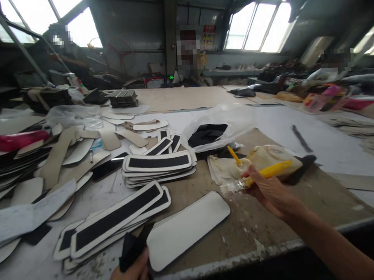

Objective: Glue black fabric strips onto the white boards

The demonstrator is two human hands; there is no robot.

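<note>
My right hand (268, 192) is closed round a yellow-handled brush (270, 169), its pale bristles pointing left over the brown board. Beside it sits a glue-crusted container (269, 156) with a second yellow handle (233, 155) sticking up. At the bottom, my left hand (133, 272) grips black strips (131, 249), touching the near end of a blank white rounded panel (188, 229). Left of that panel lies a fanned stack of white panels with black centres (116, 221). Behind them rises another stack of curved, black-centred panels (158, 161).
A clear plastic bag (217, 121) with black pieces stands behind the board. Loose beige and white pieces (58, 159) and a dark phone (108, 167) cover the left. The table's front edge (237, 265) runs close below.
</note>
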